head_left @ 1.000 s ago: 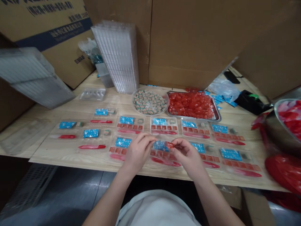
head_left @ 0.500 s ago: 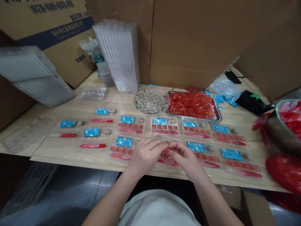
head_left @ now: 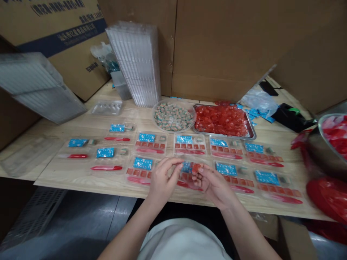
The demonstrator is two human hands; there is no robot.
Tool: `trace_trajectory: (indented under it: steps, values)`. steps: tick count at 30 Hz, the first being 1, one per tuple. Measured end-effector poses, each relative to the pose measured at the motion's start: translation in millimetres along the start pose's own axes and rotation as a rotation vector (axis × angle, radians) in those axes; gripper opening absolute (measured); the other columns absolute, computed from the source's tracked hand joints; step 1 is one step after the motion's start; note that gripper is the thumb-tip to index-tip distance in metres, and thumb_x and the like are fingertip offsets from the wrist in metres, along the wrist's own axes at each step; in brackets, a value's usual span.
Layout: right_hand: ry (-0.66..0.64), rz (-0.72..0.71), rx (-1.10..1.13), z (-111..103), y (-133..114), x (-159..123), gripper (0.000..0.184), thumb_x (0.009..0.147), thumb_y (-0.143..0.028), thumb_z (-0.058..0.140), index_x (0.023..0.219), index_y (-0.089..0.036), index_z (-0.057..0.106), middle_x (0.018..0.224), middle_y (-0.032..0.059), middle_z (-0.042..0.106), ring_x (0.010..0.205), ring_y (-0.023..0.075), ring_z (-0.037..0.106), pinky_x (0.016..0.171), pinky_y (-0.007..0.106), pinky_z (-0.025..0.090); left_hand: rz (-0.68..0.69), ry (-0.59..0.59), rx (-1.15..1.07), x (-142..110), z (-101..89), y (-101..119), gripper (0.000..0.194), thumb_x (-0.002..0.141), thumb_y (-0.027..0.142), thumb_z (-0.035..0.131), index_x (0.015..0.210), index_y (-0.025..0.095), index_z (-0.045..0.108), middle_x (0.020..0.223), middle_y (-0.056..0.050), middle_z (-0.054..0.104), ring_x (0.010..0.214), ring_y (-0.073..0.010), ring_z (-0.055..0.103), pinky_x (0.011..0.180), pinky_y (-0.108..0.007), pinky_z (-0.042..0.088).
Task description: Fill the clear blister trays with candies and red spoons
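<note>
Right hand (head_left: 213,182) pinches a red piece (head_left: 195,168); left hand (head_left: 164,177) is beside it

The right thumb and fingers are closed on the piece, which is up off the table (head_left: 81,177), in front of the person and over a filled tray (head_left: 195,157) in the nearer row. The left thumb and forefinger come almost together at their tips, just to the left of the piece; whether anything thin lies between them, I cannot tell. The hands are near each other but apart.

Below them, the hands partly cover the tray, though its blue packet (head_left: 186,167) and red pen (head_left: 182,184) show in part. More trays lie around it in two rows, with red squares lined up between packet and pen. Three trays to the left carry a packet, a small cube (head_left: 123,152) and a pen each.

Behind the rows, a round dish (head_left: 173,131) of cubes stands beside a metal pan (head_left: 251,133) heaped with red pieces. A tall stack (head_left: 135,65) of clear trays rises behind the dish. At the far right is a steel bowl (head_left: 314,148) with red contents.
</note>
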State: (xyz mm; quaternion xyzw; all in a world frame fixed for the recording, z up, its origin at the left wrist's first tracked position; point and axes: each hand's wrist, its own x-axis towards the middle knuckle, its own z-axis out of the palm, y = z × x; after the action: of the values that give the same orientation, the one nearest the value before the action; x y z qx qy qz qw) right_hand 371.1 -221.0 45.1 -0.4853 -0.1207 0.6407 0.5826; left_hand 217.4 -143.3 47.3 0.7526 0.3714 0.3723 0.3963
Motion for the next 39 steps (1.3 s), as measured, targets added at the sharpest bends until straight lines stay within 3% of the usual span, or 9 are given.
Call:
trace_trajectory:
  steps: [4,9,11,16,21,27,31,35,39]
  values:
    - [0.083,-0.152,-0.246,0,5,-1,0.019,0.074,-0.035,0.069,0.084,-0.020,0.063,0.078,0.0014,0.064,0.068,0.0127,0.059,0.061,0.026,0.049,-0.101,-0.077,-0.072,-2,5.9,4,0.013,0.083,0.022,0.059,0.095,0.021,0.066,0.095,-0.003,0.069,0.088,-0.0157,0.062,0.081,-0.027,0.046]
    - [0.178,-0.707,-0.782,1,9,-6,0.012,0.078,-0.020,0.061,0.090,-0.023,0.062,0.088,0.0035,0.063,0.082,0.0169,0.060,0.073,0.031,0.050,-0.328,-0.139,-0.359,1,9.4,3,0.014,0.082,0.030,0.060,0.081,0.017,0.065,0.077,-0.001,0.067,0.073,-0.0138,0.061,0.069,-0.024,0.047]
    - [0.195,-0.844,-0.908,2,8,-8,0.016,0.079,-0.015,0.058,0.093,-0.024,0.061,0.089,0.0032,0.062,0.083,0.0170,0.060,0.072,0.031,0.049,-0.392,-0.182,-0.493,2,8.6,4,0.017,0.082,0.031,0.059,0.077,0.016,0.064,0.073,-0.001,0.066,0.071,-0.0132,0.060,0.068,-0.023,0.046]
    - [0.195,-0.968,-1.037,3,4,-9,0.021,0.079,-0.010,0.056,0.095,-0.024,0.057,0.089,0.0021,0.061,0.082,0.0156,0.059,0.070,0.028,0.049,-0.475,-0.228,-0.667,1,6.0,9,0.021,0.084,0.034,0.058,0.084,0.015,0.067,0.082,-0.004,0.068,0.082,-0.0159,0.061,0.078,-0.026,0.046]
    - [0.222,-1.106,-1.134,5,4,-12,0.025,0.078,-0.005,0.055,0.095,-0.024,0.055,0.088,0.0020,0.061,0.085,0.0157,0.058,0.073,0.029,0.048,-0.422,-0.217,-0.661,1,6.8,9,0.028,0.087,0.037,0.053,0.083,0.014,0.068,0.088,-0.007,0.067,0.088,-0.0184,0.060,0.078,-0.028,0.046]
    - [0.254,-1.101,-1.148,10,2,-17,0.022,0.078,-0.007,0.056,0.093,-0.023,0.054,0.085,0.0011,0.061,0.080,0.0144,0.058,0.070,0.026,0.048,-0.212,-0.197,-0.481,1,6.7,13,0.012,0.077,0.027,0.067,0.080,0.016,0.065,0.087,-0.005,0.062,0.087,-0.0181,0.060,0.079,-0.029,0.047]
    - [0.256,-1.032,-1.102,11,2,-19,0.021,0.077,-0.006,0.056,0.090,-0.023,0.054,0.084,0.0007,0.060,0.079,0.0140,0.058,0.068,0.025,0.049,-0.029,-0.175,-0.220,1,3.3,18,0.008,0.085,0.019,0.057,0.084,0.018,0.065,0.089,-0.004,0.061,0.091,-0.0165,0.057,0.083,-0.028,0.043]
    - [0.255,-0.844,-0.903,10,4,-19,0.016,0.078,-0.010,0.056,0.087,-0.023,0.056,0.083,0.0004,0.059,0.075,0.0135,0.059,0.063,0.024,0.049,-0.088,-0.252,-0.351,3,1.9,19,0.014,0.088,0.017,0.051,0.084,0.018,0.064,0.089,-0.004,0.061,0.089,-0.0161,0.057,0.082,-0.028,0.043]
    - [0.271,-0.796,-0.808,8,5,-18,0.014,0.078,-0.012,0.057,0.087,-0.023,0.056,0.083,0.0003,0.058,0.076,0.0134,0.059,0.066,0.025,0.050,-0.162,-0.272,-0.483,3,1.6,20,0.016,0.088,0.018,0.051,0.087,0.017,0.067,0.090,-0.004,0.062,0.090,-0.0163,0.058,0.083,-0.029,0.044]
